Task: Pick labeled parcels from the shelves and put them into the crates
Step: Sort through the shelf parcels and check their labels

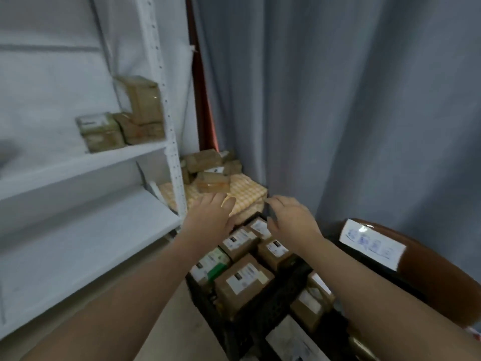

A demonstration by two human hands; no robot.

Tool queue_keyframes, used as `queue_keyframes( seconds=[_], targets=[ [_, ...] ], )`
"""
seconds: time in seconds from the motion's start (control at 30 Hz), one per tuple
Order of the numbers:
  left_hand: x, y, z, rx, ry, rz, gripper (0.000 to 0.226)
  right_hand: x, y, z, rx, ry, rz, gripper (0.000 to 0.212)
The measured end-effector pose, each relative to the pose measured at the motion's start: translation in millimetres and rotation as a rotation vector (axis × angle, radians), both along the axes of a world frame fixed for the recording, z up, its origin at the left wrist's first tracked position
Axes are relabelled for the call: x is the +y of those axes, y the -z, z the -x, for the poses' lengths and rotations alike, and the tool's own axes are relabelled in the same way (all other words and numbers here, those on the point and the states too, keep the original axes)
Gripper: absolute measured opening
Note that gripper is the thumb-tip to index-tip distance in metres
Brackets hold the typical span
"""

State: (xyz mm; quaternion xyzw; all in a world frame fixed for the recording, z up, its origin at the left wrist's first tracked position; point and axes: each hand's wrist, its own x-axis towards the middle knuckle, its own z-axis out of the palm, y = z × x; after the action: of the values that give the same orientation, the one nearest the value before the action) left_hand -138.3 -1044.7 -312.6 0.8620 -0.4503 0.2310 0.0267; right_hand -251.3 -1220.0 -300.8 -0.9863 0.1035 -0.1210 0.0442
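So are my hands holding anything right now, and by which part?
Nothing is held. The left hand and the right hand both reach forward, open and empty.

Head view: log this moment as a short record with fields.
left hand: open, empty, stretched toward the checked cloth
right hand: open, empty, above the crate
crate: black, holds several labelled parcels
shelf: a few stacked parcels at its right end
checked cloth: pile of brown parcels on it

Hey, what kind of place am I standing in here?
Probably a small parcel storeroom or sorting room: white metal shelving holds taped cardboard parcels, a black crate on the floor is packed with labeled boxes, and a grey curtain closes it off.
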Motion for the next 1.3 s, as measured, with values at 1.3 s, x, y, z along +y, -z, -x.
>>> queue_keyframes(
  seconds=[1.3],
  targets=[
    [214.0, -22.9, -477.2, 0.407, -0.61, 0.091, 0.063, 225.9, -26.2, -554.4, -0.005, -0.33, -0.127, 0.068]
  ],
)
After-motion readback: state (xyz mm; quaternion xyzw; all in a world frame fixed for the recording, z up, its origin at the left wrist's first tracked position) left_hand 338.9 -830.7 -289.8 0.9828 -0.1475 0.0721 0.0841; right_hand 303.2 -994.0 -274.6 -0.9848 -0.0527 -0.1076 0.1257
